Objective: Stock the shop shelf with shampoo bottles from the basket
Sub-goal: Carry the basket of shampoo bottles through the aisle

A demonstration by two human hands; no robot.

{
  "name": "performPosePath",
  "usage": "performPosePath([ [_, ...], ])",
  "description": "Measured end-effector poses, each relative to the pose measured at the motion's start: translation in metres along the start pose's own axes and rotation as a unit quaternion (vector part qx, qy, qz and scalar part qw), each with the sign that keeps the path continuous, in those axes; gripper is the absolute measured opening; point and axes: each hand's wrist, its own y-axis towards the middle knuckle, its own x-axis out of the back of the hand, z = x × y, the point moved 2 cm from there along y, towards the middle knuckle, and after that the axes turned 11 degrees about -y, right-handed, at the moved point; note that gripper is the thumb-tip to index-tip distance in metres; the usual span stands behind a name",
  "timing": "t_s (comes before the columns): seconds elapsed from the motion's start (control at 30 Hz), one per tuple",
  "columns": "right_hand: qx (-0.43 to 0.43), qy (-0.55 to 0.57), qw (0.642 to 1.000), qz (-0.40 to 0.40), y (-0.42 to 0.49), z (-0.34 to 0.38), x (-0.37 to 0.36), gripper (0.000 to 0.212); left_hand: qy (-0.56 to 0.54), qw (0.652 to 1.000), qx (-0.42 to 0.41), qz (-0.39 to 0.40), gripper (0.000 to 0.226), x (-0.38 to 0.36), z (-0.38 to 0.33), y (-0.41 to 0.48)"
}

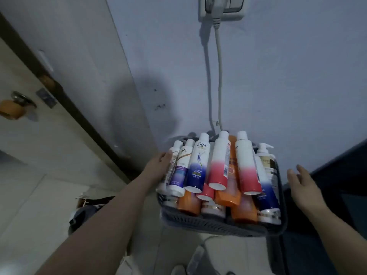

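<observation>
A grey slotted basket [208, 223] sits low by the wall, heaped with several shampoo bottles lying on their sides. On top lie a white and blue Dove bottle [197, 165], two white and red bottles [219, 163], a white and purple bottle [179, 169] and a pump bottle [267, 161]; orange bottles [188, 204] lie beneath. My left hand [158, 165] rests against the basket's left side, touching the leftmost slim white bottle [168, 171]; its fingertips are hidden behind the bottles. My right hand [301, 185] hovers with fingers spread just right of the basket, touching nothing.
A bluish wall stands behind the basket, with a socket [221, 8] and a white cable [219, 76] running down to it. A door with a knob [14, 108] is at the left. A dark cabinet edge [337, 175] stands at the right. Tiled floor lies below.
</observation>
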Motion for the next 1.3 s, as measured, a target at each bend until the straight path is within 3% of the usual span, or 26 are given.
performPosePath([
  [0.07,-0.012,0.029,0.999,0.022,0.006,-0.006,-0.003,0.056,-0.029,0.999,0.018,0.007,0.063,-0.004,-0.001,-0.002],
  [0.2,-0.046,0.082,0.992,0.082,0.012,-0.012,-0.017,0.056,-0.077,0.997,0.015,0.003,0.094,-0.008,0.01,0.005],
  [0.27,-0.067,0.116,0.985,0.11,0.013,-0.015,-0.024,0.056,-0.092,0.995,0.024,0.009,0.096,-0.007,0.015,0.01],
  [0.4,-0.133,0.15,0.971,0.13,0.014,-0.021,-0.037,0.054,-0.117,0.992,0.031,0.029,0.08,-0.003,0.017,0.015],
  [0.57,-0.139,0.194,0.966,0.098,0.006,-0.012,-0.043,0.039,-0.153,0.985,-0.048,0.061,0.036,-0.008,0.008,0.009],
  [0.63,-0.131,0.21,0.967,0.065,0.004,-0.012,-0.043,0.039,-0.174,0.981,-0.053,0.068,0.033,-0.008,0.013,0.012],
  [0.73,-0.101,0.228,0.968,0.021,0.003,-0.013,-0.043,0.047,-0.205,0.975,-0.034,0.082,0.051,-0.009,0.022,0.019],
  [0.87,-0.069,0.23,0.971,0.013,-0.001,-0.005,-0.045,0.041,-0.214,0.973,-0.044,0.079,0.031,-0.009,0.021,0.018],
  [0.9,-0.065,0.226,0.972,0.019,0.001,-0.007,-0.046,0.05,-0.207,0.973,-0.051,0.084,0.029,-0.009,0.021,0.018],
  [0.97,-0.061,0.218,0.974,0.027,0.005,-0.013,-0.049,0.089,-0.198,0.975,-0.058,0.089,0.03,-0.01,0.019,0.016],
  [1.0,-0.061,0.218,0.973,0.032,0.006,-0.013,-0.049,0.094,-0.199,0.974,-0.051,0.091,0.029,-0.01,0.019,0.016],
  [1.1,-0.048,0.231,0.971,0.025,0.004,-0.003,-0.047,0.046,-0.197,0.975,-0.045,0.092,0.024,-0.011,0.015,0.011],
  [1.3,-0.045,0.224,0.974,-0.004,-0.001,-0.007,-0.047,0.042,-0.201,0.977,-0.027,0.072,0.023,-0.012,0.01,0.002],
])
